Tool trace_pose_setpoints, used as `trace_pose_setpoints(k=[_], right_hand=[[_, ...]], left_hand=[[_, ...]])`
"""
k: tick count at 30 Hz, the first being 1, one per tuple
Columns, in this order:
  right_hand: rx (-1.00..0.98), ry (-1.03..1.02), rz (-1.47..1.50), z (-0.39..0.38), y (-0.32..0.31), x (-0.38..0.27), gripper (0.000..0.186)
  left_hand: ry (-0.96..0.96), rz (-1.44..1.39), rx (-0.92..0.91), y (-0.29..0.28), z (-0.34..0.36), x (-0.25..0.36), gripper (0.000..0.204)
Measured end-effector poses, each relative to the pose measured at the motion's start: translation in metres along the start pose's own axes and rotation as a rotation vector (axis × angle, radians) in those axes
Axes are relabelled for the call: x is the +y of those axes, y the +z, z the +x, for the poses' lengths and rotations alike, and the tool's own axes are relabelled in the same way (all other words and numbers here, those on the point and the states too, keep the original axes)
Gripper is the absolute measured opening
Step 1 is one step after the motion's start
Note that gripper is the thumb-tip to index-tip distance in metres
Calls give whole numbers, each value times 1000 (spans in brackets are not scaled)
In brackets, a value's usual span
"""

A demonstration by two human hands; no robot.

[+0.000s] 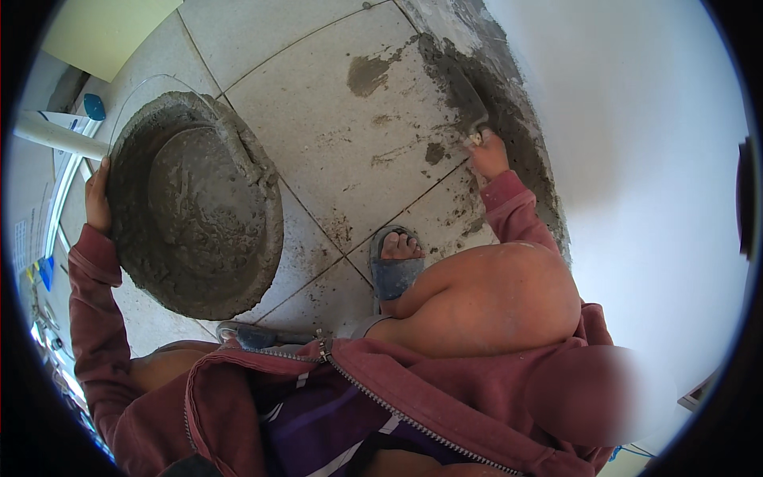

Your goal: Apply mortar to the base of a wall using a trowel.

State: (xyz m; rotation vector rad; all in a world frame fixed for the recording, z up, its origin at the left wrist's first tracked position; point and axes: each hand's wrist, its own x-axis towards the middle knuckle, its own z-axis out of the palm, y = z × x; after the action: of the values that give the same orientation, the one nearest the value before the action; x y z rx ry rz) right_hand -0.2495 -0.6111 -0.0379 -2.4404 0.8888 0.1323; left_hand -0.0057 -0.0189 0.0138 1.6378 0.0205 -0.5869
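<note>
My right hand (489,154) is closed round the handle of a trowel (465,91), whose mortar-smeared blade lies low along the foot of the wall. Wet grey mortar (509,119) covers the strip where wall and floor meet, right beside the blade. At the left, a round bucket (274,230) caked in mortar stands on the floor, with wet mortar (207,191) inside and a thin wire handle. My left hand (98,199) grips the bucket's outer left rim; its fingers are partly hidden behind the edge.
Pale floor tiles (310,87) carry mortar smears and crumbs. A white wall (636,199) rises close on the right. Past the bucket at the left are a white pipe (60,135) and a blue-capped object (94,106). My sandalled foot (400,258) rests between bucket and wall.
</note>
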Motion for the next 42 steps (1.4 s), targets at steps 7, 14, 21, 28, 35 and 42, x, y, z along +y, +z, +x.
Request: trace_pose_setpoints(k=[7,14,21,28,35,42], right_hand=[[11,143,429,-38,-17,-17,29],[-64,-78,203,-15,3,-13,26],[-32,20,412,-7,-31,-53,25],[-74,-29,124,-31,-1,-30,30],[-197,0,143,-50,12,-34,36],[-374,43,191,-44,21,-30,42]], left_hand=[[-18,18,17,0,1,-12,44],[-6,-11,-41,-12,4,-14,45],[70,168,112,-2,1,-16,44],[4,109,37,7,-3,-3,47],[71,305,50,-5,-2,-9,51],[-7,348,40,10,-7,5,57]])
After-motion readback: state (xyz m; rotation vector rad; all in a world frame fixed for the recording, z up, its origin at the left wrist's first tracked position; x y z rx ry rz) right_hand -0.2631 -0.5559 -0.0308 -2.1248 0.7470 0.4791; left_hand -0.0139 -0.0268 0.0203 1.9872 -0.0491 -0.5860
